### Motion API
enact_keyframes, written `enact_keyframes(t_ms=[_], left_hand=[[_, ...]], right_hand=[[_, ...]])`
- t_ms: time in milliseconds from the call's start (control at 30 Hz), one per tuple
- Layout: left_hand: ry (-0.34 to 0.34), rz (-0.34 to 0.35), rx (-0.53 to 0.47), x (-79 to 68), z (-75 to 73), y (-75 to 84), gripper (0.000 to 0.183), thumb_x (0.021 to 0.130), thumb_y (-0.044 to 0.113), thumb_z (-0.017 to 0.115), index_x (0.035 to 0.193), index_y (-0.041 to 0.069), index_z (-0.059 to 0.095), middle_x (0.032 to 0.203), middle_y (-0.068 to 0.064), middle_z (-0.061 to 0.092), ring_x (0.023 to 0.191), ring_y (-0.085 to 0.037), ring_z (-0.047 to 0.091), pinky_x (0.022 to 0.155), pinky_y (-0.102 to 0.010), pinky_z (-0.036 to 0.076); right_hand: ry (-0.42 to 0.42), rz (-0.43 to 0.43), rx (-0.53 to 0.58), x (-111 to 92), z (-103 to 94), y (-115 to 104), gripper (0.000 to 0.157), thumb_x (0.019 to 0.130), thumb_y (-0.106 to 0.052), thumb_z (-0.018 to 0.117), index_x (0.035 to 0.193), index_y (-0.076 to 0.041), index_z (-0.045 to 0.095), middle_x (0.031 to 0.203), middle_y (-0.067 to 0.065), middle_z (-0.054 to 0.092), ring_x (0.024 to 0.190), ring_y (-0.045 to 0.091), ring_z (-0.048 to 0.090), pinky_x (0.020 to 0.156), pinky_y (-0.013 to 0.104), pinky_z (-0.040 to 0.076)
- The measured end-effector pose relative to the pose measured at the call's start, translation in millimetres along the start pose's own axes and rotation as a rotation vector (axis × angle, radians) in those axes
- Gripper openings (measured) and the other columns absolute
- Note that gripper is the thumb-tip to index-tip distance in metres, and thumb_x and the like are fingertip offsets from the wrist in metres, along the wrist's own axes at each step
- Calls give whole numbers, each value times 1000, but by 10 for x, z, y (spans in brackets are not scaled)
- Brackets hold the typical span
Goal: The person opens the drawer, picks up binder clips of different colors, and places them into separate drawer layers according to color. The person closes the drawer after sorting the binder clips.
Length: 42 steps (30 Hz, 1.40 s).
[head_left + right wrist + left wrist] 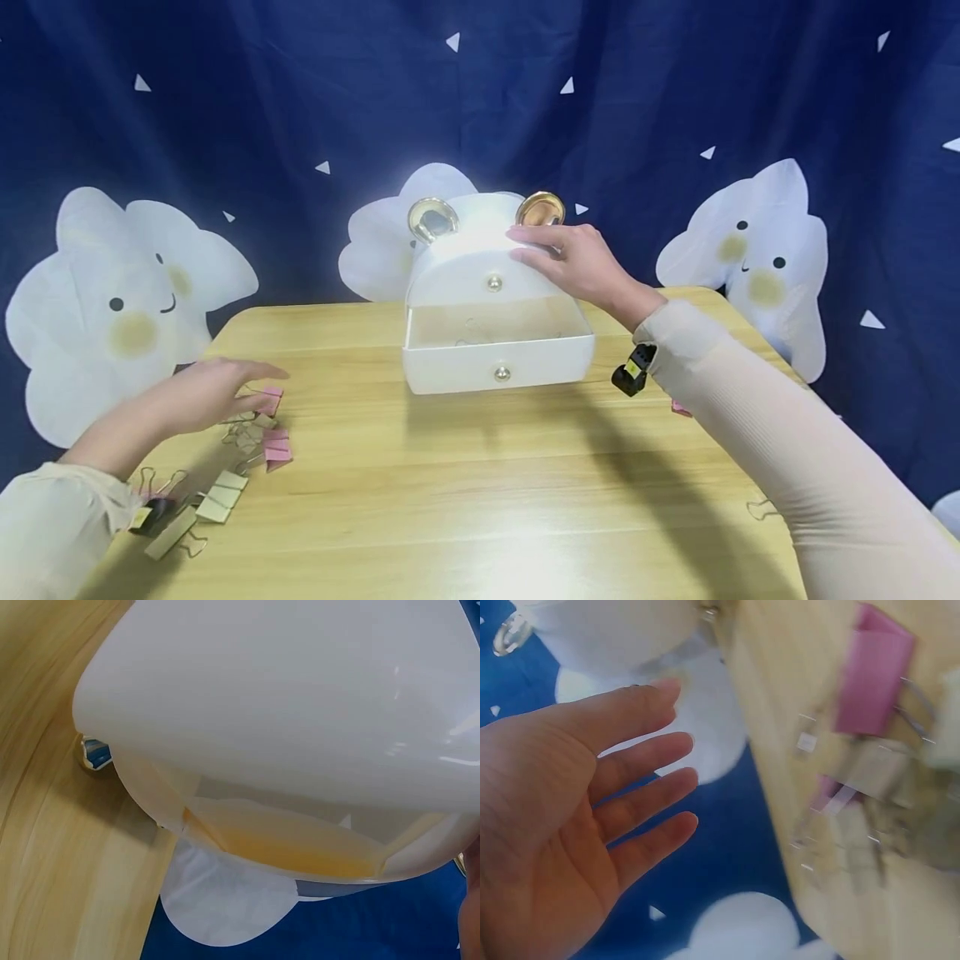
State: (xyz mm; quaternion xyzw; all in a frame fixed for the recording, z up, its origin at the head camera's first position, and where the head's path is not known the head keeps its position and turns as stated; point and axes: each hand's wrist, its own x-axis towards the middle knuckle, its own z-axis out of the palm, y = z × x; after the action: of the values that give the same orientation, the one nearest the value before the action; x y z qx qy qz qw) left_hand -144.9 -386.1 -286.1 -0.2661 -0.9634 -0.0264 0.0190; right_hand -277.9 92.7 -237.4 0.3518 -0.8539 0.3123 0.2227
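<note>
A white storage box (459, 271) with two gold-rimmed ears stands toward the back of the table. Its lower drawer (455, 372) is pulled out, and thin wire shapes show faintly inside. My right hand (588, 265) rests on the box's rounded top beside the right ear (542, 208), fingers extended. In the right wrist view the smooth white shell (277, 697) fills most of the picture. Over the left side of the table, my left hand (202, 396) holds nothing, its fingers spread. Close to it lie binder clips, among them a pink binder clip (277, 450) and a pale yellow one (222, 497).
A black binder clip (153, 515) lies by the left sleeve. Another pink clip (680, 408) is partly hidden behind the right sleeve, with a wire clip handle (761, 509) lower down. The wooden table (465, 500) ends before a blue curtain (300, 100) with white clouds.
</note>
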Motion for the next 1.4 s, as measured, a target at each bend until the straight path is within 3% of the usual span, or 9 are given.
enact_keyframes(t_ms=[233,400,700,967,1167,1300,1400], left_hand=[[-85,-71,-79,-188,242,-159,40,89,23,73,123,5,66,113,-11,70,98,-36,66,82,-54,52],[-134,-92,-132,-264,338,-236,42,88,28,73,122,5,66,117,-17,66,94,-32,67,81,-54,53],[-136,-60,-107,-212,403,-387,39,86,24,75,118,2,68,111,-13,69,93,-33,67,78,-50,54],[-128,-29,-84,-193,467,-567,43,77,19,83,114,3,69,109,-12,69,95,-33,66,77,-47,54],[-143,0,-36,-178,483,-580,47,72,16,85,114,3,69,108,-12,69,95,-35,66,80,-50,54],[-169,12,-18,-134,472,-554,40,73,12,84,110,2,70,107,-13,69,95,-37,66,80,-54,53],[-148,17,8,-124,485,-556,35,72,9,84,104,3,72,104,-11,70,93,-35,66,79,-52,54]], right_hand=[[1,24,15,-11,0,-5,33,93,-35,68,124,-23,70,120,-5,68,107,15,63,83,33,54],[-14,15,22,5,3,-6,34,93,-36,67,125,-23,70,121,-6,67,110,14,62,85,32,53],[-11,42,24,-2,12,12,34,94,-36,67,125,-24,69,123,-6,66,112,13,62,87,32,53],[0,23,22,-5,20,0,33,94,-36,67,124,-23,70,122,-7,67,112,13,62,88,32,53],[-4,26,36,-1,16,0,34,94,-36,67,125,-23,69,123,-7,66,113,13,61,89,32,53],[2,33,40,-4,20,8,34,94,-36,67,125,-23,69,123,-7,67,113,12,61,90,32,53],[9,26,37,3,23,5,33,93,-36,68,124,-22,70,122,-8,67,113,11,61,91,30,52]])
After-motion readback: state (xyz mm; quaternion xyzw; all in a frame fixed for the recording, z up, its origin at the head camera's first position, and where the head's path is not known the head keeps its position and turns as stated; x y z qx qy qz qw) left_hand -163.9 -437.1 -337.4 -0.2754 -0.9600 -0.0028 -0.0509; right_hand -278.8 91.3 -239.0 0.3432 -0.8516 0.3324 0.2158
